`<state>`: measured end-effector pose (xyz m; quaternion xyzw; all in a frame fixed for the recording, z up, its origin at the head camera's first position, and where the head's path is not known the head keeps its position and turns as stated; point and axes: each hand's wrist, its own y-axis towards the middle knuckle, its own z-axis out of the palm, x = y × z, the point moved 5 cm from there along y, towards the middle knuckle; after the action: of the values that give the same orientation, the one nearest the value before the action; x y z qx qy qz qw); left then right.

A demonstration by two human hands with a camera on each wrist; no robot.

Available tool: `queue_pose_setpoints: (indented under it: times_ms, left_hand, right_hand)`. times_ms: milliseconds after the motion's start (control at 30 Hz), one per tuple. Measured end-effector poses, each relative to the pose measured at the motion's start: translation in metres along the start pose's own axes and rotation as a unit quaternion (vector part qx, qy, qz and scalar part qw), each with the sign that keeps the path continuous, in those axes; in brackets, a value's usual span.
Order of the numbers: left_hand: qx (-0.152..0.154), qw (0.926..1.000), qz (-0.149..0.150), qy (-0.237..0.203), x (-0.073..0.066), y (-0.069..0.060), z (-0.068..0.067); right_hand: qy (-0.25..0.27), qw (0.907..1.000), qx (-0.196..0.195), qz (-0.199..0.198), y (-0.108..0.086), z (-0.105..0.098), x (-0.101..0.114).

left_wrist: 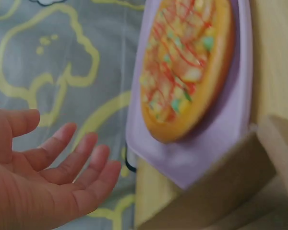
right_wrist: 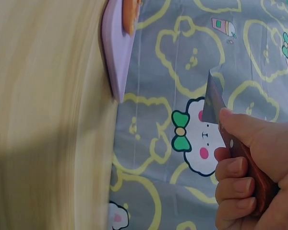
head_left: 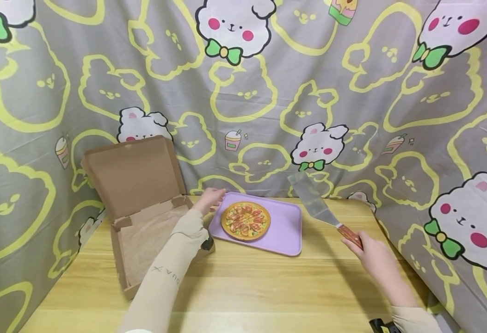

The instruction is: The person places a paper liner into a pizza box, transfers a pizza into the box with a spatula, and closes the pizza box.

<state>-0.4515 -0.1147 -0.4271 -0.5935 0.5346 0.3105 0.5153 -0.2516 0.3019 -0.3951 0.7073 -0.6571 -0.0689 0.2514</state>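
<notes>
1. Cartoon-print curtain: we see it behind the work.
2. Wooden table: under everything. Our clock: centred on the tray, 12 away from us.
3. Cardboard box: 9 o'clock, lid up.
4. Purple tray: flat on the table.
5. Spatula: we have it raised off the table at 3 o'clock, blade pointing 10–11.
6. Pizza: on the tray, 9 o'clock half.
7. Right hand: 3–4 o'clock, fingers wrapped round the spatula's wooden handle.
8. Left hand: 10 o'clock, fingers loose, holding nothing; we can't tell if it touches the tray. Hands well apart.
</notes>
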Motion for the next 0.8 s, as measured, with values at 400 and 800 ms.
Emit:
queue_pose_setpoints:
  times_ms: [400, 800]
  left_hand:
    - [-0.001, 0.9990, -0.018, 0.041, 0.021, 0.007, 0.003]
    - [0.019, 0.9970, -0.070, 0.026, 0.031, 0.005, 0.005]
  right_hand:
    - [-0.019, 0.9998, -0.002, 0.002, -0.009, -0.004, -0.012]
    - [-0.010, 0.9995, 0.027, 0.014, -0.013, -0.005, -0.020]
